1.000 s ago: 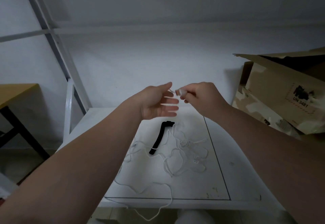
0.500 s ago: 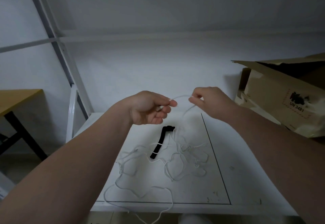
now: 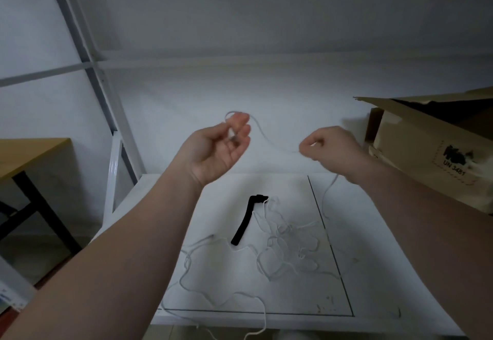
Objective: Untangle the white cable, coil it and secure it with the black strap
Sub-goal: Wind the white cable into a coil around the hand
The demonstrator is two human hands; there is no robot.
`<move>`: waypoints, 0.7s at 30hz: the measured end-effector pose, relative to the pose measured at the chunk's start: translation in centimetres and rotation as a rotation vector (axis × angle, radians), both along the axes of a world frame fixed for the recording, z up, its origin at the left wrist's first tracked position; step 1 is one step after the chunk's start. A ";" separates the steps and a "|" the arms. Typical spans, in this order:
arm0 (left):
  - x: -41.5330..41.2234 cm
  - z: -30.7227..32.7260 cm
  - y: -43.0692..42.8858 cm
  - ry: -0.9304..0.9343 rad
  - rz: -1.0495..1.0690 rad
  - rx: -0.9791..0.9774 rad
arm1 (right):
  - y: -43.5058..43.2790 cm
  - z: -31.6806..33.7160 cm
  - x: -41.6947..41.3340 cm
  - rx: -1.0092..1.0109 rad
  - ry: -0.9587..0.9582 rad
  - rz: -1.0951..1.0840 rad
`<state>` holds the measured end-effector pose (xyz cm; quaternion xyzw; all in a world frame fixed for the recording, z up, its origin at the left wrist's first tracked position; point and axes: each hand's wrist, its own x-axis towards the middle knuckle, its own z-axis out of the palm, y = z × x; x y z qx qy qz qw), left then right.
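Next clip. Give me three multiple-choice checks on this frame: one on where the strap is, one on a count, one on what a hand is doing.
1. Where does the black strap lie?
A. On the white table, beside the cable tangle
B. Inside the cardboard box
C. In a hand

2. How many black straps are in view?
A. Three
B. One
C. Two

3. What is the right hand doing?
A. Resting flat on the table
B. Gripping the strap
C. Pinching the white cable in the air

Answers:
1 A: the strap lies flat on the tabletop, just left of the tangle.
2 B: only one dark strip shows.
3 C: the cable runs from the hand's pinched fingertips down to the table.
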<state>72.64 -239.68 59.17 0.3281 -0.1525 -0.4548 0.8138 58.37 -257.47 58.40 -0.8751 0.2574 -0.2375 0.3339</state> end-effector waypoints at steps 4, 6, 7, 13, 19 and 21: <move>-1.5 -0.1 -1.7 -0.379 0.044 0.166 | 2.9 1.1 0.8 0.038 0.196 0.259; -1.5 -0.4 -2.0 -0.632 0.087 0.342 | 3.6 1.8 0.7 0.130 0.210 0.370; -1.6 -0.6 -2.0 -0.735 0.073 0.417 | 3.8 2.2 0.7 0.170 0.193 0.403; -2.5 -1.0 -1.5 -0.821 -0.098 0.597 | 3.6 2.4 0.8 0.222 0.056 0.370; -2.2 -1.0 -1.1 -0.717 -0.333 0.543 | 2.3 1.4 0.8 0.218 -0.062 0.209; -1.7 -1.1 -0.8 -0.640 -0.376 0.544 | 2.0 1.1 0.7 0.208 -0.067 0.187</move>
